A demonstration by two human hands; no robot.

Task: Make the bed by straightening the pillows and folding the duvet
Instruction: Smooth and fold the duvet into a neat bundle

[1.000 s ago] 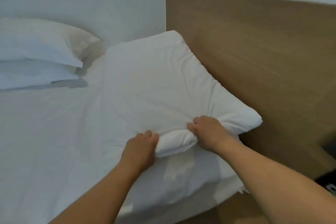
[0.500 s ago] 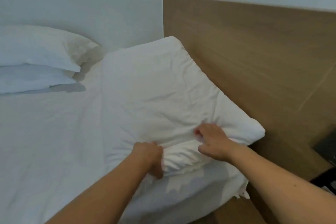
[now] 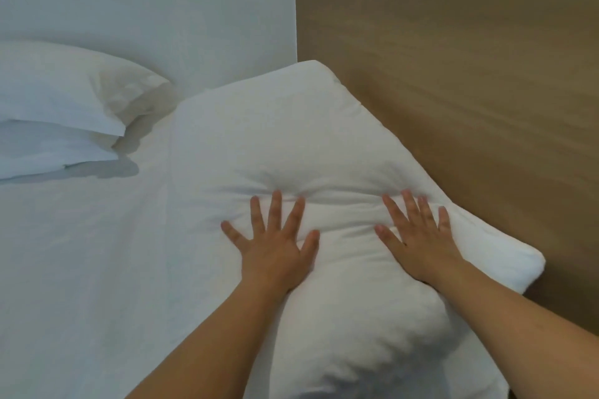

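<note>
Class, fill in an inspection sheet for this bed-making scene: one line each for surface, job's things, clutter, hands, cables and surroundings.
Surface: bed sheet, white, lightly creased.
Job's things: near pillow lies askew on the sheet, its far edge against the headboard; two stacked pillows at far left; no duvet seen.
Clutter: nothing seen.
Hands: left hand and right hand both press flat on the near pillow, fingers spread, denting it; neither has a grip on the fabric.
Cables: nothing seen.
Surroundings: wooden headboard on the right, pale wall behind the pillows.
</note>
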